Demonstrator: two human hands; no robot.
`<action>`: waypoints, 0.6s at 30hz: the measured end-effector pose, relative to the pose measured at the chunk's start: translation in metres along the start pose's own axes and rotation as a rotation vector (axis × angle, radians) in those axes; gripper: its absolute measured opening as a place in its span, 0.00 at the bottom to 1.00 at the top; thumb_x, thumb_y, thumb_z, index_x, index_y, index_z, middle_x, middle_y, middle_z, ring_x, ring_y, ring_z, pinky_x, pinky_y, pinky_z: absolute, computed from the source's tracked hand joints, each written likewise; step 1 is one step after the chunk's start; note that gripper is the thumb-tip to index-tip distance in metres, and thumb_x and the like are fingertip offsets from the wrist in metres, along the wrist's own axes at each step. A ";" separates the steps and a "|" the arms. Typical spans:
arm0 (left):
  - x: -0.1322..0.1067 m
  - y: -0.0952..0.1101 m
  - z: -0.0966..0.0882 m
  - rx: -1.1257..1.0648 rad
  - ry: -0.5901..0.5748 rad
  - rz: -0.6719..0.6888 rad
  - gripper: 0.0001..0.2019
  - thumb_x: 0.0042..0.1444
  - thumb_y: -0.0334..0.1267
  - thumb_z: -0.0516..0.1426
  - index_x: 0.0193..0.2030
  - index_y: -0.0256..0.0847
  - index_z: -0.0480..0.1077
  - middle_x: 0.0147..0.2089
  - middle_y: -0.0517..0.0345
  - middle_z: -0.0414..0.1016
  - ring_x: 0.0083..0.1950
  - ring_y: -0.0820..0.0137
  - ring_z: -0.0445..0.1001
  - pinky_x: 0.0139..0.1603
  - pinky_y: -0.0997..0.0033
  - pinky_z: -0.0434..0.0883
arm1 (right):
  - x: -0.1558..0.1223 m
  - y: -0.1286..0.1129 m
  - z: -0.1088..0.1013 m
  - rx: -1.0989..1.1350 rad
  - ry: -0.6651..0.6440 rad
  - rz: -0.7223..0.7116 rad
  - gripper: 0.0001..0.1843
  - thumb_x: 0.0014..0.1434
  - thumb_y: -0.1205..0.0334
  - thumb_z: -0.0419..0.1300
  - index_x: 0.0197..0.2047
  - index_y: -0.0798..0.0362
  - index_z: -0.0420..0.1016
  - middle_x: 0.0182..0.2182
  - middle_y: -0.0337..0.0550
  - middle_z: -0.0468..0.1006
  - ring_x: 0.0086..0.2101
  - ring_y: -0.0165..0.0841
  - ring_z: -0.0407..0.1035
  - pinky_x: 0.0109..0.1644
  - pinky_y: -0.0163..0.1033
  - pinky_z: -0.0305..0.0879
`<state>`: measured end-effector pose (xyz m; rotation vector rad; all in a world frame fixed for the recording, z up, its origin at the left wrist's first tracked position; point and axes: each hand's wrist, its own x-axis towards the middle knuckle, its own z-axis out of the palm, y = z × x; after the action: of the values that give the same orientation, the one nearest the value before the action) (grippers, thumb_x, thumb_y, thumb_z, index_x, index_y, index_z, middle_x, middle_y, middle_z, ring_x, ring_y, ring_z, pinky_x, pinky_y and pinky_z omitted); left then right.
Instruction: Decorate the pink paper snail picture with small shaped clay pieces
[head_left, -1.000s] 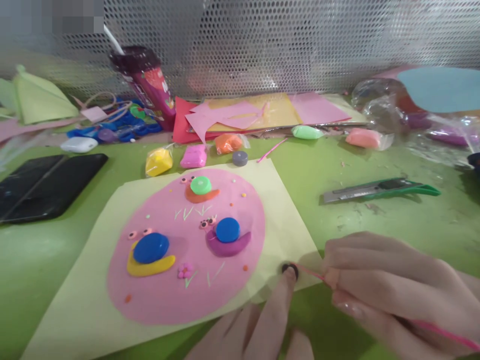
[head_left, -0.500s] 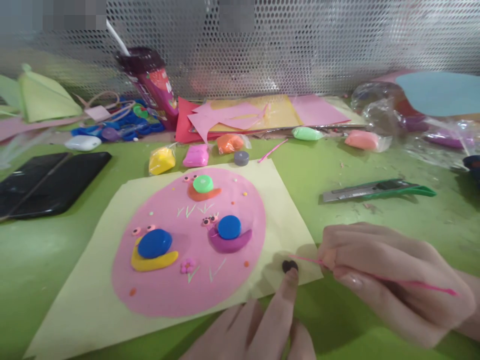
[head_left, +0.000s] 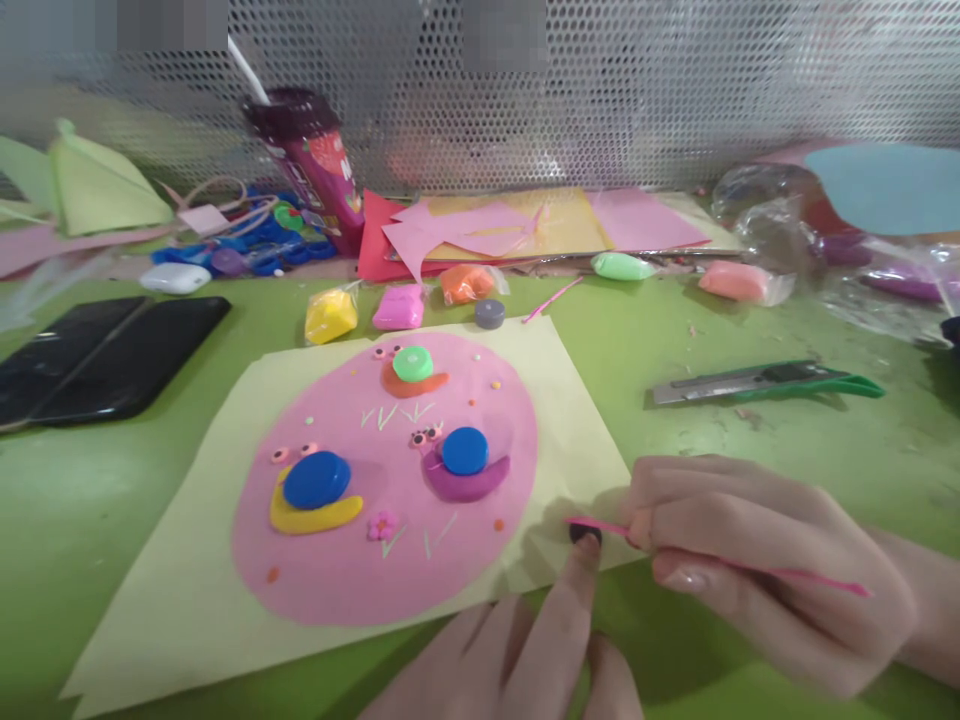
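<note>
My right hand (head_left: 757, 560) is closed round a thin pink stick tool (head_left: 795, 575), whose tip rests at a small black clay lump (head_left: 583, 533) on the yellow paper sheet (head_left: 577, 440). My left hand (head_left: 525, 660) comes in from the bottom edge, its index fingertip touching the black lump, the other fingers loosely curled. On the sheet lies a pink oval (head_left: 390, 560) with three clay snails: yellow with a blue shell (head_left: 315, 490), purple with a blue shell (head_left: 465, 460), orange with a green shell (head_left: 412, 370).
A green utility knife (head_left: 765, 382) lies to the right. Clay packs, yellow (head_left: 330, 315), pink (head_left: 399, 307), orange (head_left: 465, 283), light green (head_left: 622, 266) and salmon (head_left: 739, 280), line the back with coloured papers (head_left: 525, 225). Black phones (head_left: 97, 355) lie left. A perforated metal wall (head_left: 600, 90) stands behind.
The stick's tip has moved left onto the black lump. My left index finger stays at the lump. The view has shifted slightly.
</note>
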<state>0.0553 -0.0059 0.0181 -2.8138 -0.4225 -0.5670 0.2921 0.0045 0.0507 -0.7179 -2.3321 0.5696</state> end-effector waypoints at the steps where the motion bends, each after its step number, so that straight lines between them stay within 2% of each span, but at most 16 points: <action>1: 0.001 0.000 -0.001 0.014 -0.003 0.009 0.15 0.63 0.23 0.44 0.40 0.41 0.70 0.51 0.59 0.77 0.38 0.73 0.80 0.38 0.84 0.77 | 0.001 0.000 0.000 0.013 0.003 0.003 0.08 0.72 0.65 0.44 0.46 0.54 0.62 0.29 0.44 0.73 0.28 0.29 0.66 0.31 0.32 0.66; 7: 0.003 0.001 -0.003 0.059 0.001 0.002 0.11 0.63 0.24 0.47 0.40 0.38 0.69 0.49 0.55 0.77 0.36 0.73 0.79 0.36 0.82 0.77 | 0.005 0.000 -0.001 0.033 -0.021 0.069 0.05 0.71 0.67 0.46 0.46 0.54 0.62 0.27 0.40 0.70 0.25 0.27 0.62 0.27 0.31 0.63; 12: 0.002 0.005 0.000 0.040 -0.017 -0.036 0.13 0.63 0.24 0.45 0.38 0.37 0.69 0.48 0.53 0.77 0.33 0.74 0.78 0.32 0.82 0.76 | 0.003 0.000 0.004 0.115 -0.011 0.053 0.06 0.67 0.72 0.49 0.43 0.53 0.62 0.27 0.41 0.70 0.25 0.28 0.63 0.27 0.32 0.62; 18: 0.004 0.007 0.000 0.012 0.019 -0.059 0.13 0.62 0.23 0.44 0.40 0.38 0.68 0.48 0.51 0.77 0.31 0.74 0.78 0.29 0.81 0.75 | 0.003 0.000 0.006 0.125 0.039 0.062 0.06 0.65 0.73 0.49 0.41 0.53 0.62 0.27 0.40 0.70 0.24 0.27 0.62 0.26 0.31 0.61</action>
<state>0.0609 -0.0117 0.0189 -2.7904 -0.5042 -0.6009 0.2859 0.0045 0.0475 -0.7382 -2.2228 0.7158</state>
